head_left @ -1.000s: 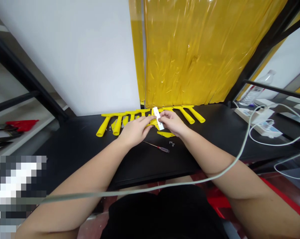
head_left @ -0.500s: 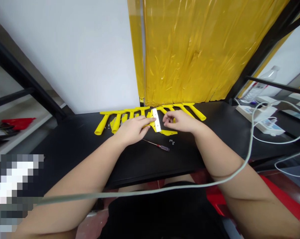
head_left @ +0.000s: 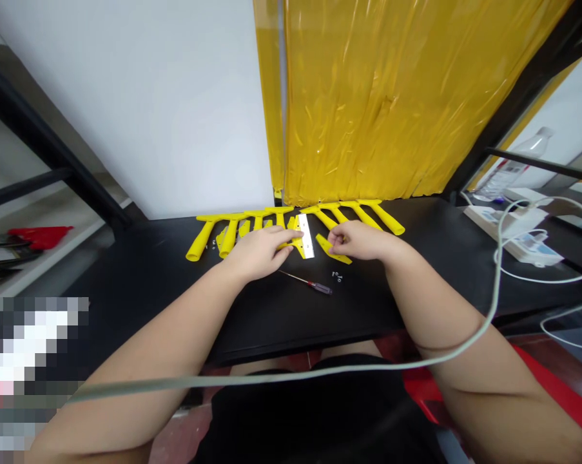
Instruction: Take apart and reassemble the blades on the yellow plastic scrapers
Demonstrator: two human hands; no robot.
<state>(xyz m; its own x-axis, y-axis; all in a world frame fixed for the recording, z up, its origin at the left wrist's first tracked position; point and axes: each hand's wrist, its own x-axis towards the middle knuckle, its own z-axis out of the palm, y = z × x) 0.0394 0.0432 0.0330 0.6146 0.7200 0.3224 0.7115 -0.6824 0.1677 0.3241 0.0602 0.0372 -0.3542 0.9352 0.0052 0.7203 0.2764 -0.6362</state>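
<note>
My left hand (head_left: 256,252) is closed around a yellow scraper, most of its handle hidden under the palm. A flat silvery-white blade (head_left: 307,237) lies across the scraper's head, with my fingertips at its left edge. To the right of it, my right hand (head_left: 361,240) pinches a thin yellow cover plate (head_left: 341,258), which is tilted and apart from the blade. Just in front of my hands, a screwdriver (head_left: 321,288) with a dark translucent handle lies on the black table. A few small screws (head_left: 337,276) are scattered beyond its handle.
Several yellow scraper handles (head_left: 390,220) line the back of the black tabletop (head_left: 281,325), on both sides of my hands. A white power strip (head_left: 517,238) sits at the right near a plastic bottle (head_left: 515,164). A pale cable (head_left: 320,369) crosses in front of my forearms.
My right hand has taken hold of the yellow cover plate and lifted its near side into a tilt, away from the blade. My left hand stays on the scraper.
</note>
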